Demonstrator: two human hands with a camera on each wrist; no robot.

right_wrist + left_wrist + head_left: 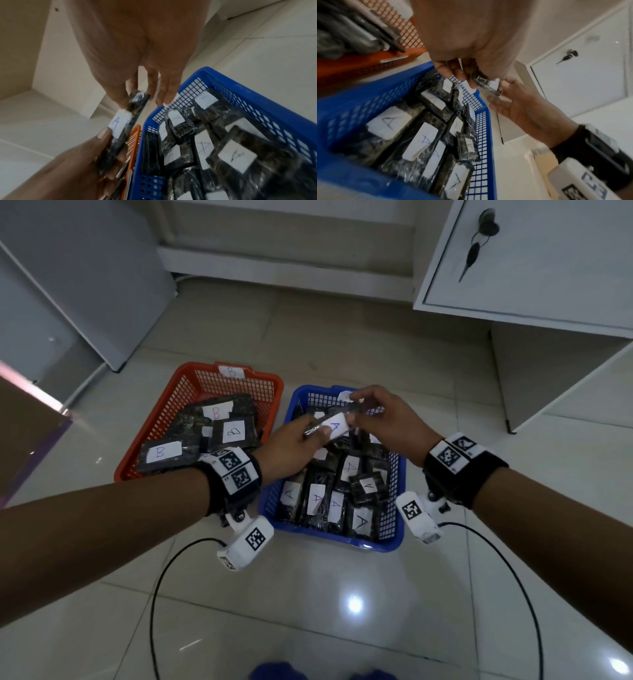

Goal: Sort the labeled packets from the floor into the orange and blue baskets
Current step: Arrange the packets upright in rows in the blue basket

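Observation:
A dark packet with a white label marked A (334, 424) (120, 124) (489, 82) hangs above the far half of the blue basket (298, 527). My left hand (294, 445) pinches its near end between thumb and fingers. My right hand (380, 414) pinches its far end. The blue basket (342, 115) (257, 97) holds several dark packets labeled A. To its left, the orange basket (191, 381) carries a B tag on its far rim and holds packets labeled B (234, 431).
A white cabinet (534, 258) with a key in its lock stands at the back right. A grey panel (89, 275) leans at the back left. Black cables (164, 577) trail over the glossy tiled floor in front of the baskets.

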